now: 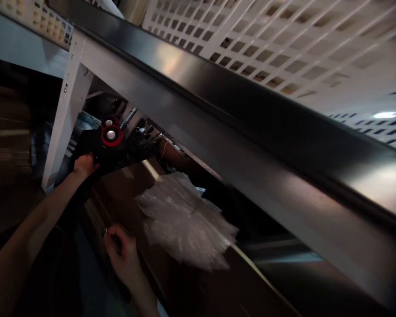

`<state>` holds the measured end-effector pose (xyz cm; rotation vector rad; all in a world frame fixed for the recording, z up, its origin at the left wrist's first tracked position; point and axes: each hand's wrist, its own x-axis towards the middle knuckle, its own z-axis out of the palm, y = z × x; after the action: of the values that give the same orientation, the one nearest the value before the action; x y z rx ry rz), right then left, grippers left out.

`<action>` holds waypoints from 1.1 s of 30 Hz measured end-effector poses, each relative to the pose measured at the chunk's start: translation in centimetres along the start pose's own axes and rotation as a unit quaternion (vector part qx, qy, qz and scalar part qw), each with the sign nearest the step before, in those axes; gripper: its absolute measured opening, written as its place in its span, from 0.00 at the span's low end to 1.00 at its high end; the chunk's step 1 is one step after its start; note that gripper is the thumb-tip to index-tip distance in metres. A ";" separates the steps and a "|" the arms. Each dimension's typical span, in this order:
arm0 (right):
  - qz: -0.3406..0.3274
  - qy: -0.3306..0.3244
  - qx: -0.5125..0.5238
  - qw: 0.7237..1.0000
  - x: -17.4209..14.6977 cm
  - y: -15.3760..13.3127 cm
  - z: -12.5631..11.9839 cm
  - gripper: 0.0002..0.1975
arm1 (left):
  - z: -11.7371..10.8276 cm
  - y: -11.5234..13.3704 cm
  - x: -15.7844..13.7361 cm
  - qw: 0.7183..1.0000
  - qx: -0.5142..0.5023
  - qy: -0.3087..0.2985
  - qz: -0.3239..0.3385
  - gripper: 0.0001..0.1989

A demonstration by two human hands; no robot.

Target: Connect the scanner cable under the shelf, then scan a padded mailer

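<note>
While right hand (122,251) pinches shiny piece (104,231), axis unclear, left hand (86,164) at black device (88,141), grip unclear, red-rimmed discs (111,135) facing camera.

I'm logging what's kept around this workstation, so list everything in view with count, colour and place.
perforated baskets: at least two, white, along the top
bench edge: one, steel grey, slanting across the picture
frame leg: one, whitish, left of centre
red-ringed discs: two, red with pale centres, beyond the left hand, beside dark, unclear shapes
brown board: one surface, likely cardboard, below the bench edge
plastic bundle: one, clear to whitish, lying on the board
brown stack: one, blurred, at the far left
small item: one, silvery, at the right hand's fingertips
left hand: one, bare, near the discs; grip unclear
right hand: one, bare, pinching the small item
</note>
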<state>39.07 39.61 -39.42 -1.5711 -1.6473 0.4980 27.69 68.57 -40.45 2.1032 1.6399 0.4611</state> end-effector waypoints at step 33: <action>-0.038 -0.014 0.017 0.999 0.3 0.5 0.9 0.10 | 6.2 -3.8 -2.1 0.960 -0.245 0.134 -0.029 0.17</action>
<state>38.79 40.20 -40.24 -1.4776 -1.7045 0.5086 27.18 66.48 -47.72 1.6722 1.5197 1.0528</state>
